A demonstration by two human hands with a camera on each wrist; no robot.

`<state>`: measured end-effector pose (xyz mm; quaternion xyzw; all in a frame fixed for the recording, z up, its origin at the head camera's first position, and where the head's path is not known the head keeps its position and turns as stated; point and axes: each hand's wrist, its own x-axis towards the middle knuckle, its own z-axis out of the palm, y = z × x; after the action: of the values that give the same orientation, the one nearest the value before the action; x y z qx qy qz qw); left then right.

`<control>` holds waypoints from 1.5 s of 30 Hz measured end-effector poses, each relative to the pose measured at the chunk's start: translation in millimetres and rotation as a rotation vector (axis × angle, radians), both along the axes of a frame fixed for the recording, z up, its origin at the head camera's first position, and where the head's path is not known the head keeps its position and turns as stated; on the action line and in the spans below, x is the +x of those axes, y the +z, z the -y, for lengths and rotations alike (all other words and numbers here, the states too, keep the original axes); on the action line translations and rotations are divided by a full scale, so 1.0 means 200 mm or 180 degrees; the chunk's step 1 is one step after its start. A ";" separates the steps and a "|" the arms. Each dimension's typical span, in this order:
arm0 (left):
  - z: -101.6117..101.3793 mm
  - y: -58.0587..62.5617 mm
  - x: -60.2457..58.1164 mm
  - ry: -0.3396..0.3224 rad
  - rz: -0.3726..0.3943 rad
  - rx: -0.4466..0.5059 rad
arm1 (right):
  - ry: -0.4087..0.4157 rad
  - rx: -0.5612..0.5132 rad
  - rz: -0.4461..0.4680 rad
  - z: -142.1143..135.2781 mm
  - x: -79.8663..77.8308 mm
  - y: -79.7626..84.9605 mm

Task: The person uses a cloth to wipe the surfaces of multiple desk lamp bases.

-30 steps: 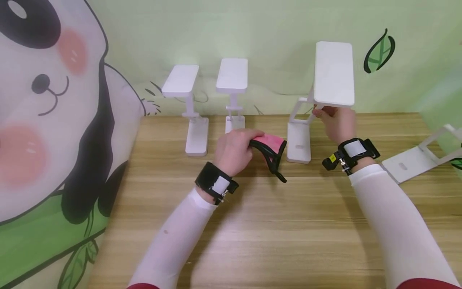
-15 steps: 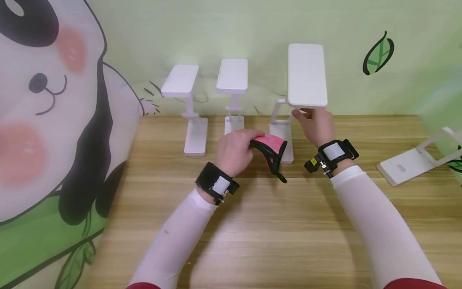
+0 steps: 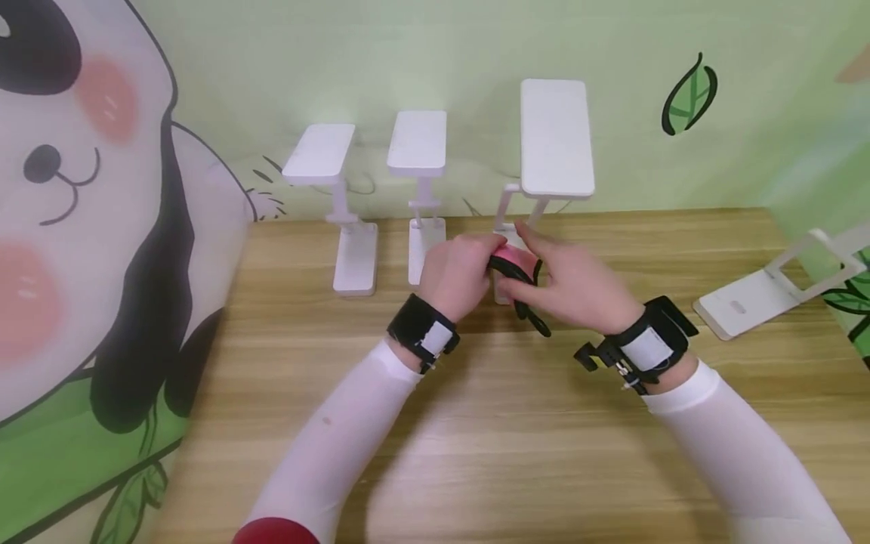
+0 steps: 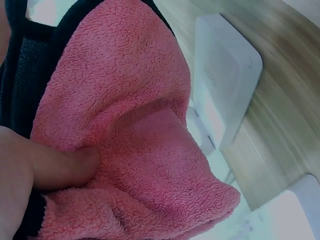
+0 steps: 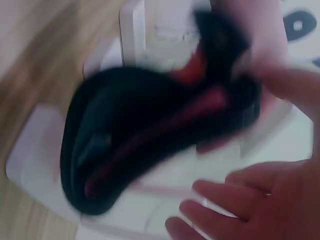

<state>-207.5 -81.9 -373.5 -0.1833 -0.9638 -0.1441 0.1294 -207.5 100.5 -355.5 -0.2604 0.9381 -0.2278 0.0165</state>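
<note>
From afar I see my left hand (image 3: 457,273) pinching the pink cloth (image 3: 514,258) before the third lamp (image 3: 557,140) from left, probably so its edge hangs free for my right hand (image 3: 579,285), whose fingers are spread.

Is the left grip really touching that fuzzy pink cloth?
Touching. The left wrist view shows it: the left grip has its thumb pressed against the pink cloth, no gap between.
</note>
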 end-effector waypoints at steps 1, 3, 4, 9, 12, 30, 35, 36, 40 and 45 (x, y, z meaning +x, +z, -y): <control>-0.02 0.00 0.00 0.0000 -0.0022 -0.0010 | 0.0027 0.0007 0.0049 0.02 0.01 -0.01; -0.05 0.00 0.01 -0.0010 -0.0059 -0.0051 | 0.0053 0.0046 0.0016 0.04 0.03 -0.03; -0.07 0.01 0.02 -0.0019 -0.0073 -0.0065 | 0.0028 0.0031 -0.0005 0.05 0.03 -0.05; -0.13 0.01 0.04 -0.0065 -0.0139 -0.0209 | -0.0196 -0.0070 -0.0074 0.06 0.03 -0.10; -0.15 0.00 0.04 -0.0084 -0.0133 -0.0267 | -0.0223 -0.0059 -0.0173 0.04 0.02 -0.12; -0.02 0.10 -0.15 -0.0025 0.0832 0.0517 | -0.0922 0.0332 -0.0302 -0.15 -0.11 -0.07; -0.06 0.06 -0.32 -0.0068 0.0563 0.0940 | -0.0056 0.0574 -0.0523 -0.09 -0.10 -0.26; -0.07 0.05 -0.35 -0.0087 0.0577 0.1008 | 0.0164 0.0647 -0.0424 -0.07 -0.09 -0.31; -0.10 0.02 -0.43 -0.0227 0.0818 0.1220 | 0.0592 0.0818 -0.0234 -0.06 -0.06 -0.42; -0.12 -0.04 -0.50 -0.0325 0.0975 0.1261 | 0.0558 0.0828 -0.0281 -0.08 -0.05 -0.44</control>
<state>-307.9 -58.1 -382.1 -0.1788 -0.9146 -0.3626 0.0079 -218.3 115.9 -443.0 -0.3467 0.9332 -0.0904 0.0287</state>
